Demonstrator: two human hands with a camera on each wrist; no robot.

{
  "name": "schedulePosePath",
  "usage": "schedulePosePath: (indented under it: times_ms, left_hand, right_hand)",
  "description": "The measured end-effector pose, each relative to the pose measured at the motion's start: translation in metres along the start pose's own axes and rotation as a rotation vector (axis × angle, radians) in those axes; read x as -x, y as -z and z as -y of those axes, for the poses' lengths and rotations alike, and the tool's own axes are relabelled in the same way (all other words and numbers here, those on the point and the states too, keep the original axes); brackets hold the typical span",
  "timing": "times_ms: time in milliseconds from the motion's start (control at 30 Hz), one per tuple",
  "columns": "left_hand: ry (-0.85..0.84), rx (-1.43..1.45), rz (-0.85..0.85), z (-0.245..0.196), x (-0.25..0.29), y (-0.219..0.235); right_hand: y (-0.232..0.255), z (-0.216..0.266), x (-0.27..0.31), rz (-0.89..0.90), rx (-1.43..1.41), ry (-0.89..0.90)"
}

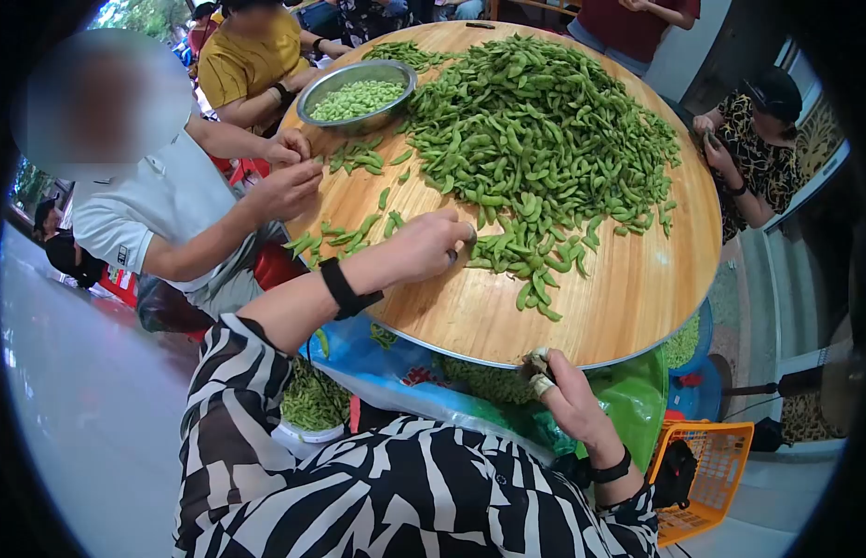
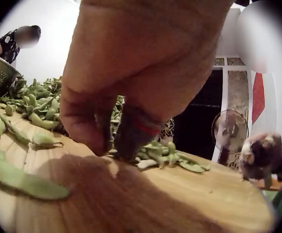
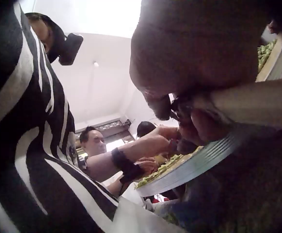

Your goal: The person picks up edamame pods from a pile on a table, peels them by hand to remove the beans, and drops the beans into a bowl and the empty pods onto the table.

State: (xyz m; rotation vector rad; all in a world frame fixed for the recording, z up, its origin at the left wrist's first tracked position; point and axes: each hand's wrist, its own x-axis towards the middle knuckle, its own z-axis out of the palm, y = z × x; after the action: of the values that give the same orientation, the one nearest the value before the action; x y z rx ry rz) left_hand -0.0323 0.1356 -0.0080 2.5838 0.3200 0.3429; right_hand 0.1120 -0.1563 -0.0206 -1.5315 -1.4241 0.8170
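My left hand (image 1: 424,246) reaches over the round wooden table (image 1: 628,325) at the near edge of a heap of green soybean pods (image 1: 545,121). In the left wrist view its fingers (image 2: 82,121) and dark-covered thumb (image 2: 136,128) point down and nearly meet on the tabletop, right beside several pods (image 2: 153,156). At the table's near rim is my right hand (image 1: 574,400), its fingers bent and some wearing pale coverings (image 1: 542,383). The right wrist view shows those fingers close together below the palm; whatever lies between them is hidden.
A metal bowl (image 1: 396,100) of shelled beans stands at the back left. Loose pods (image 1: 359,228) lie left of my hand. Other people sit around the table, one close on my left (image 1: 182,214). Below are a green bag (image 1: 628,400) and an orange crate (image 1: 707,465).
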Motion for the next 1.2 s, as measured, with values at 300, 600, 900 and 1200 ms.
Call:
schedulePosePath:
  times_ms: [300,600,900,1200]
  left_hand:
    - [-0.040,-0.060,-0.059,0.006,-0.031,-0.015]
    - [-0.088,-0.112,-0.006,0.005,-0.027,-0.005]
    - [0.217,0.867,-0.203,-0.056,-0.008,-0.009]
    - [0.268,1.124,-0.121,-0.101,-0.003,-0.049]
  right_hand:
    - [0.001,0.015,-0.012,0.047,-0.342,-0.282]
    - [0.006,0.011,-0.011,0.014,-0.429,-0.280]
    - [0.017,0.025,-0.029,-0.124,-0.570,-0.300]
    - [0.006,0.023,-0.027,-0.141,-0.778,-0.233]
